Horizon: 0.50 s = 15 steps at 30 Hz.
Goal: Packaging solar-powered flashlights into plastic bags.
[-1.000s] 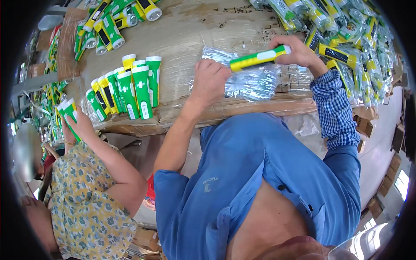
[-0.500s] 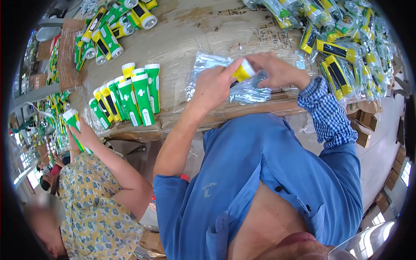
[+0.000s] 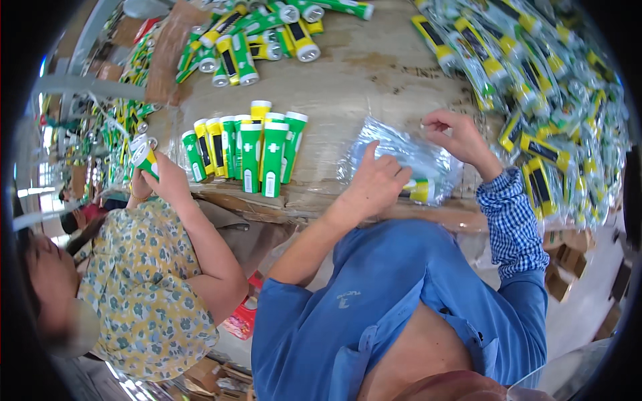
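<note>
Hands, bare, two: left hand (image 3: pixel 378 182) half open, index finger raised, over the clear plastic bags (image 3: pixel 394 144); right hand (image 3: pixel 460 137) loosely curled above their far right edge, any pinch of film impossible to tell.

Table (image 3: pixel 334 83): brown cardboard top beneath the bags, film-covered, wrinkled.

Bagged flashlights (image 3: pixel 545 152): heap, right of the bags, glossy wrap.

Loose flashlights (image 3: pixel 247 63): pile, far left of the bags, round lenses.

Flashlight cluster (image 3: pixel 251 150): left of the bags, tapered, green and yellow.

Bags: thin, limp, probably slippery; best pinched at the mouth.

Flashlight (image 3: pixel 421 191): at the bags' near edge, partly hidden; probably light, stiff, smooth plastic; grip mid-barrel, sparing the lens.
</note>
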Each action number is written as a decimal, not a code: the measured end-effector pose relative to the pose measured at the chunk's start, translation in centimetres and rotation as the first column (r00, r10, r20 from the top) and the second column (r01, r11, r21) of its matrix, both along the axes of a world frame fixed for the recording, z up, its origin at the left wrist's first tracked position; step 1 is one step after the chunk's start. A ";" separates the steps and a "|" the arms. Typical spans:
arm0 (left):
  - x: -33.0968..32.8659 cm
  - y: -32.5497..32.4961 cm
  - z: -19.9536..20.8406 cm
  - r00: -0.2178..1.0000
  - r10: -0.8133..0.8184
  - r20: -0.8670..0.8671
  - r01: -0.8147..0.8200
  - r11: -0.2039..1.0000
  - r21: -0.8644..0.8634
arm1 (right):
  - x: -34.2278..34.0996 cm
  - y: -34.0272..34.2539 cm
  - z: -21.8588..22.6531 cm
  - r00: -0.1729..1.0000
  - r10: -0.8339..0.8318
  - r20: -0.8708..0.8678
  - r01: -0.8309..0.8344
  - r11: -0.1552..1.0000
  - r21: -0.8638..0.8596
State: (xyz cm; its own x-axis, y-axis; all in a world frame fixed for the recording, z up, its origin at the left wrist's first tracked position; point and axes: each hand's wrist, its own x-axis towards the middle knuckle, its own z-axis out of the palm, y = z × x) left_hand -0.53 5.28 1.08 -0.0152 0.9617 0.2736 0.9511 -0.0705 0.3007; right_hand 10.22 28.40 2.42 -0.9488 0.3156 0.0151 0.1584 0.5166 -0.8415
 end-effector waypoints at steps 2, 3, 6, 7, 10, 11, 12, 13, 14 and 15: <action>0.0 -1.3 -0.7 0.999 0.044 0.018 -0.045 0.996 0.080 | -4.8 -1.1 0.5 0.999 0.049 -0.004 -0.049 0.998 0.029; 0.2 -2.0 -1.0 0.997 0.073 0.037 -0.076 0.990 0.118 | -7.5 -2.1 1.0 0.994 0.112 0.007 -0.112 0.990 0.086; 0.3 -2.5 -1.1 0.985 0.091 0.147 -0.114 0.981 0.155 | -14.7 -5.0 0.5 0.959 0.280 0.038 -0.282 0.940 0.192; 0.4 -2.3 -1.1 0.982 0.077 0.174 -0.107 0.980 0.170 | -16.1 -5.6 0.6 0.949 0.313 0.033 -0.312 0.925 0.215; 0.9 -1.9 -1.0 0.977 0.103 0.187 -0.128 0.984 0.124 | -18.3 -6.3 -1.3 0.911 0.402 0.087 -0.408 0.858 0.313; 1.1 -1.6 -0.7 0.975 0.089 0.204 -0.113 0.988 0.108 | -18.2 -5.8 -2.1 0.902 0.412 0.130 -0.431 0.833 0.347; 1.2 -1.7 -1.2 0.976 0.115 0.187 -0.137 0.984 0.111 | -18.0 -5.4 -2.7 0.893 0.414 0.175 -0.449 0.816 0.363; 1.2 -2.1 -1.8 0.974 0.135 0.181 -0.158 0.981 0.116 | -17.0 -4.2 -3.2 0.882 0.410 0.232 -0.470 0.800 0.373; 1.1 -2.6 -1.6 0.970 0.122 0.212 -0.136 0.989 0.051 | -14.5 -2.2 -3.7 0.919 0.333 0.211 -0.386 0.869 0.308; 0.7 -2.7 -1.4 0.969 0.110 0.222 -0.111 0.994 -0.008 | -12.5 -0.1 -3.6 0.952 0.250 0.176 -0.289 0.922 0.256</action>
State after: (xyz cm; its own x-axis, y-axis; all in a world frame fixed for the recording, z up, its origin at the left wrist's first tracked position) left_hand 0.17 2.59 -0.28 -0.1824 0.9493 0.2560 0.8625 0.0295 0.5051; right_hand -2.26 28.31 -1.18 -0.9961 0.0499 -0.0721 0.0846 0.7639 -0.6397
